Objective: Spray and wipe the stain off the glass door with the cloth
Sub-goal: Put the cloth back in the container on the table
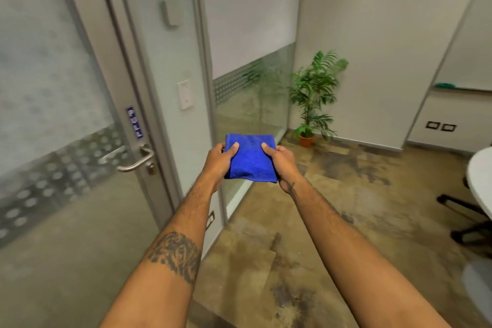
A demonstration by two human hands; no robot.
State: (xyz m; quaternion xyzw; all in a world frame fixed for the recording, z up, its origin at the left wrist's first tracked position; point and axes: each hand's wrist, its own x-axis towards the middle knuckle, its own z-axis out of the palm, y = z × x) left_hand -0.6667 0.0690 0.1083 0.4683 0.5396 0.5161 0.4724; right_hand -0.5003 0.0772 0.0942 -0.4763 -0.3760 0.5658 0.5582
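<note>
A folded blue cloth (250, 158) is held out in front of me at about waist height. My left hand (219, 161) grips its left edge with the thumb on top, and my right hand (282, 164) grips its right edge the same way. The glass door (45, 93) fills the left side, frosted in its upper part and dotted lower down, with a metal lever handle (135, 162) and a blue PULL sticker (135, 122). No spray bottle is in view. I cannot make out a distinct stain on the glass.
A fixed glass partition (250, 42) stands right of the door frame. A potted plant (310, 98) sits in the far corner. A white round table (479, 181) and chair legs (463, 210) are at the right edge. Open floor lies ahead.
</note>
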